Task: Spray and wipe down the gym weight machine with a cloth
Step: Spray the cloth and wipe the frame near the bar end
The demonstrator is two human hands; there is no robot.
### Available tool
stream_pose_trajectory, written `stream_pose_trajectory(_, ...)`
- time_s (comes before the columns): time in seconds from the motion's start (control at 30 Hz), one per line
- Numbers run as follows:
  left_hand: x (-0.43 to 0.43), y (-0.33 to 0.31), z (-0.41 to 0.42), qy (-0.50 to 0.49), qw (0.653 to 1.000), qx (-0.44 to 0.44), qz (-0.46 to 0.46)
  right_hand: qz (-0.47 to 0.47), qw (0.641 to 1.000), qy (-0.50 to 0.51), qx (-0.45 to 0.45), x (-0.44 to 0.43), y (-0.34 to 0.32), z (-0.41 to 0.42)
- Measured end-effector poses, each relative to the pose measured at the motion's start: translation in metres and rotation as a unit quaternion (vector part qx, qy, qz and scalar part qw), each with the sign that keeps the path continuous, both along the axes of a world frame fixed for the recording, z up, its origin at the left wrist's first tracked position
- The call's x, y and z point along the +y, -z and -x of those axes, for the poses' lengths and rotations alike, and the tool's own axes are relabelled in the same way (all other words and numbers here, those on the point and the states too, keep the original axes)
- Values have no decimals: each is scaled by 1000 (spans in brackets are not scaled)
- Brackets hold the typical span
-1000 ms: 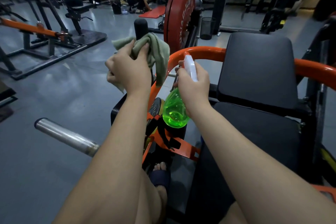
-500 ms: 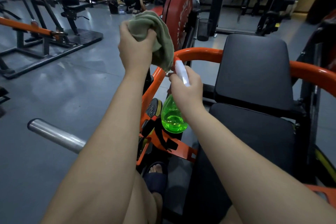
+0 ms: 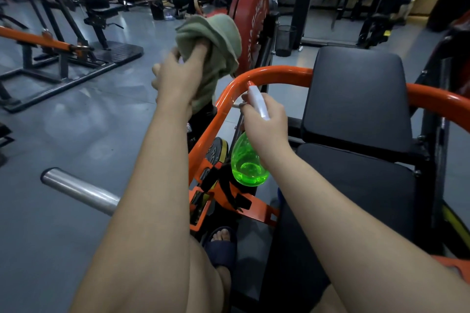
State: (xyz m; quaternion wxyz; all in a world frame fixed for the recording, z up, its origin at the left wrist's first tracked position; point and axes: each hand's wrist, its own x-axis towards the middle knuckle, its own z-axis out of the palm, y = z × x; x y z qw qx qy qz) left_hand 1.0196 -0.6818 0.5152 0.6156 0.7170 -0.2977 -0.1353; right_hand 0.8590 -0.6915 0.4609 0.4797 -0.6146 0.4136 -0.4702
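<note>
The weight machine has a curved orange tube frame [image 3: 267, 74] and black pads [image 3: 356, 94]. My left hand [image 3: 178, 79] grips a bunched green cloth [image 3: 216, 40], wrapped over the top of the machine's upright post just left of the orange tube. My right hand [image 3: 264, 122] holds a spray bottle [image 3: 249, 162] with a clear green body and a white head; its red-tipped nozzle sits right at the orange tube. A red weight plate [image 3: 250, 30] stands behind the cloth.
A chrome bar [image 3: 76, 190] juts out low on the left. My sandalled foot [image 3: 222, 244] stands beside the orange base brackets. Another orange-and-black machine [image 3: 50, 43] stands on the grey floor at the left. Two people work far back near a mesh bin [image 3: 284, 40].
My left hand has lifted the cloth from beside the orange tube up onto the post top and keeps working it there. My right hand and the bottle have stayed at the tube.
</note>
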Motion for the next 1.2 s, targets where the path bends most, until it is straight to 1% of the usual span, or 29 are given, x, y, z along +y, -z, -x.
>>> stream_pose_trajectory(0.03, 0, -2, -4, -19, 999, 19, 18, -2, 1000, -3, -1, 1, -1, 1)
stream_pose_trajectory(0.07, 3, -5, -2, -29, 999, 15, 31, -3, 1000, -4, -2, 2, -1, 1)
stream_pose_trajectory(0.17, 4, -14, 16, -9, 997, -8, 70, -7, 1000, -9, 14, 2, 0, 2)
stream_pose_trajectory(0.23, -2, -13, 24, -7, 994, -35, 108, -6, 999, -19, 45, 2, 3, 0)
stream_pose_trajectory(0.27, -4, -11, 26, 8, 989, -32, 141, -4, 998, -22, 63, 2, 5, -1)
stream_pose_trajectory(0.33, -7, -5, 23, 65, 976, 1, 206, 1, 996, -25, 86, 2, 8, -3)
stream_pose_trajectory(0.4, -7, -2, 17, 112, 965, -1, 237, 6, 995, -29, 97, 2, 9, -2)
stream_pose_trajectory(0.47, -7, -2, 13, 143, 958, 5, 249, 7, 995, -29, 99, 0, 9, -1)
stream_pose_trajectory(0.53, -7, -4, 11, 153, 955, 7, 253, 8, 995, -32, 99, -1, 9, 0)
stream_pose_trajectory(0.7, -5, -10, 14, 138, 964, -57, 218, 4, 994, -43, 100, -1, 9, 1)
stream_pose_trajectory(0.77, -10, -13, 15, 116, 967, -63, 218, 3, 995, -40, 96, -2, 10, 2)
stream_pose_trajectory(0.83, -13, -16, 17, 85, 967, -27, 240, 8, 995, -45, 94, -2, 10, 1)
stream_pose_trajectory(0.9, -14, -17, 18, 72, 962, 44, 259, 11, 995, -41, 94, -2, 9, 4)
stream_pose_trajectory(1.03, -11, -17, 14, 92, 951, 152, 254, 16, 995, -41, 92, -5, 7, 9)
stream_pose_trajectory(1.13, -8, -15, 3, 77, 935, 247, 242, 26, 994, -45, 100, -5, 7, 10)
stream_pose_trajectory(1.17, -8, -11, 2, 66, 932, 269, 233, 27, 994, -44, 98, -5, 7, 10)
stream_pose_trajectory(1.2, -6, -8, 1, 52, 937, 280, 201, 25, 994, -44, 97, -4, 7, 10)
